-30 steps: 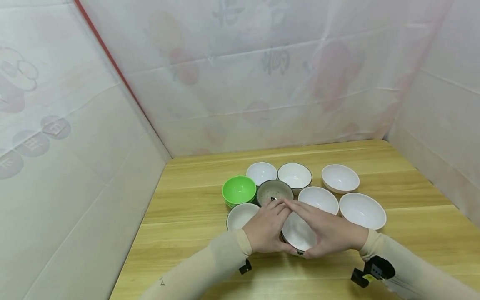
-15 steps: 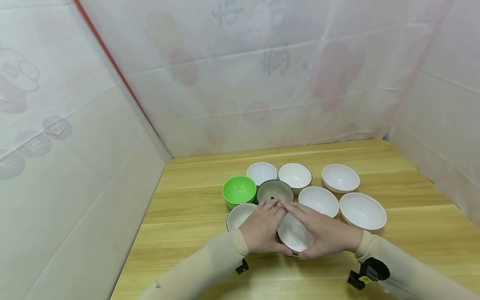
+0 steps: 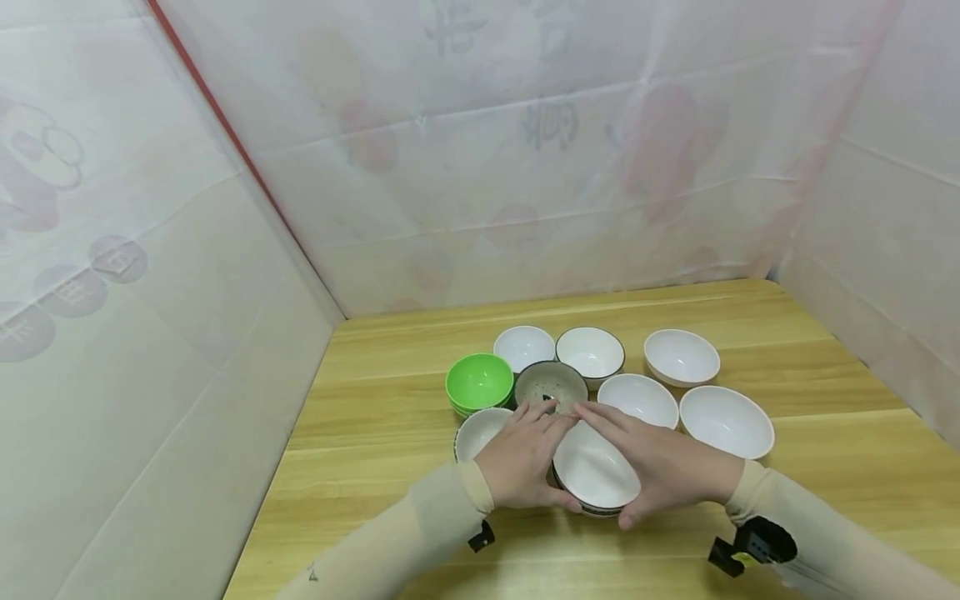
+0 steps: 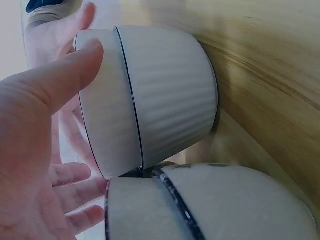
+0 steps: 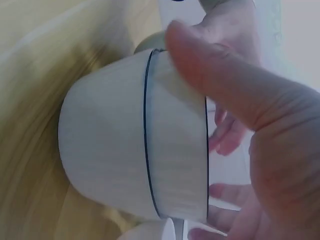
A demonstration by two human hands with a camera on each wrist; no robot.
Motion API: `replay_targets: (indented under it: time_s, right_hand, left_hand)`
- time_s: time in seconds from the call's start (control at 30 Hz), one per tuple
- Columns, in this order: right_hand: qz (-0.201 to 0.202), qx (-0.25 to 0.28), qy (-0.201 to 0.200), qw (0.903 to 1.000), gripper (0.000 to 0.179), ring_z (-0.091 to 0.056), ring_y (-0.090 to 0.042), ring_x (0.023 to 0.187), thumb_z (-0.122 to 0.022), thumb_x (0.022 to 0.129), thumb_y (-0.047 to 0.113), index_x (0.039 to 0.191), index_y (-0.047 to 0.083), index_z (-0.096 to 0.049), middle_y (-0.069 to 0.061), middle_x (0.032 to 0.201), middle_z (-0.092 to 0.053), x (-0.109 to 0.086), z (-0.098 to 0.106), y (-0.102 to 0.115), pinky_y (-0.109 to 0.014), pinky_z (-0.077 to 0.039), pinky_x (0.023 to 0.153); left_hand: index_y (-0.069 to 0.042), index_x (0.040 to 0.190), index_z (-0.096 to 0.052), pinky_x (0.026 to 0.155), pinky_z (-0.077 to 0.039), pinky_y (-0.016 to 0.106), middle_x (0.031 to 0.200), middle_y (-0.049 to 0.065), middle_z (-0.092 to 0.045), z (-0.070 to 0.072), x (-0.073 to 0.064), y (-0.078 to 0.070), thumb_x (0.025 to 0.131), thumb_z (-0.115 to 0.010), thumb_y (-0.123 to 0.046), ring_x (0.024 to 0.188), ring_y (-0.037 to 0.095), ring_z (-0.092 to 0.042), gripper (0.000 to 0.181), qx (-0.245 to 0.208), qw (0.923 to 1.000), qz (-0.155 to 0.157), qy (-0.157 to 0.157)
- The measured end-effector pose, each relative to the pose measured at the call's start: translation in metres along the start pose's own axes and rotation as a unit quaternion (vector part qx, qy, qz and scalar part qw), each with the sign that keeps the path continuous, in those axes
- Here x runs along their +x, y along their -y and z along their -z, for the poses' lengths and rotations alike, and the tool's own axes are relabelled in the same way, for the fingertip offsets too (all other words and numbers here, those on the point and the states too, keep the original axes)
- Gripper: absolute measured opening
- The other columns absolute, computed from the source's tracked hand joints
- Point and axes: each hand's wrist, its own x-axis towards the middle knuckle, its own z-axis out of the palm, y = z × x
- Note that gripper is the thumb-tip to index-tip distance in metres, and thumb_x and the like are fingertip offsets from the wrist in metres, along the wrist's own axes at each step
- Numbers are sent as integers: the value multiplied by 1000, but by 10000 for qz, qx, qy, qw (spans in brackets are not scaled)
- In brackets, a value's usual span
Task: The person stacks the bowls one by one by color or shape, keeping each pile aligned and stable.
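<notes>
Two nested white bowls with dark rims [image 3: 596,467] stand at the table's near middle. My left hand [image 3: 522,457] is at their left side; in the left wrist view its thumb [image 4: 80,70] lies along the upper bowl's outer wall, its fingers reaching past the rim. My right hand [image 3: 667,460] is at their right, its thumb [image 5: 205,60] across the rim in the right wrist view. The fingers of both hands are fairly straight, tips meeting almost behind the bowls. A speckled-rim white bowl [image 3: 476,433] stands left of them, partly hidden by my left hand.
Behind my hands is a grey-brown bowl [image 3: 551,383]. Stacked green bowls [image 3: 480,382] stand left of it. Farther back are a small white bowl [image 3: 523,346] and a dark-rimmed white bowl [image 3: 589,352]. Plain white bowls [image 3: 726,421] stand to the right. Cloth walls [image 3: 525,167] surround the table.
The nested bowls shift slightly left, then back right. My right hand has moved a little right, widening the gap between the thumbs, so more of the upper bowl shows.
</notes>
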Motion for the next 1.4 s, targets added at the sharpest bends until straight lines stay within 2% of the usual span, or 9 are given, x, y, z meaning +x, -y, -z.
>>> replay_targets:
  time_s: [0.2, 0.4, 0.67, 0.9, 1.13, 1.3, 1.4]
  right_hand:
    - [-108, 161, 37, 9998, 140, -46, -17, 125, -90, 49, 52, 156, 18, -8, -6, 145, -39, -4, 4, -2, -42, -47, 94]
    - [-25, 238, -85, 9997, 138, -50, -17, 119, -91, 48, 50, 156, 19, -10, -8, 141, -42, -2, 1, -3, -40, -49, 91]
    - [79, 458, -57, 9989, 135, -49, -17, 120, -90, 51, 51, 155, 15, -11, -8, 142, -40, 2, -3, -1, -39, -48, 93]
    - [111, 414, -73, 9991, 135, -46, -16, 123, -87, 53, 56, 156, 19, -7, -5, 144, -37, 4, -8, 0, -40, -47, 95]
    - [61, 439, -95, 9990, 133, -47, -18, 123, -84, 55, 61, 156, 16, -10, -7, 144, -37, 4, -11, 4, -41, -48, 93]
    - [3, 689, -29, 9976, 137, -44, -20, 127, -86, 52, 60, 156, 21, -4, -7, 148, -33, 3, -10, 2, -43, -46, 96]
    - [99, 862, 32, 9962, 138, -42, -23, 130, -86, 53, 59, 156, 19, -2, -8, 151, -32, 1, -8, 0, -45, -44, 99]
  left_hand:
    - [-13, 148, -32, 111, -27, 53, 143, 5, -47, -1, 0, -2, 65, -67, -78, 140, 27, -30, 111, -9, 10000, 29, -92]
    - [-12, 145, -37, 111, -27, 53, 143, 6, -47, 1, -1, -1, 64, -70, -75, 140, 27, -29, 107, -72, 9999, -8, -134]
    - [-12, 146, -36, 111, -27, 53, 144, 5, -45, 1, -6, 3, 63, -70, -75, 140, 26, -29, 109, -13, 9998, -69, -164]
    - [-14, 146, -35, 112, -25, 52, 144, 6, -45, 4, -12, 5, 63, -71, -74, 140, 25, -29, 109, -92, 9998, -46, -148]
    - [-13, 146, -35, 110, -27, 54, 145, 7, -44, 4, -17, 7, 62, -74, -72, 139, 25, -30, 110, -213, 9997, 18, -140]
    - [-12, 145, -36, 110, -27, 54, 144, 8, -45, 3, -19, 8, 62, -74, -72, 139, 26, -32, 109, -283, 9994, 7, -184]
    - [-11, 145, -37, 110, -27, 54, 144, 8, -46, 2, -20, 8, 63, -73, -72, 138, 26, -32, 109, -276, 9994, -15, -221]
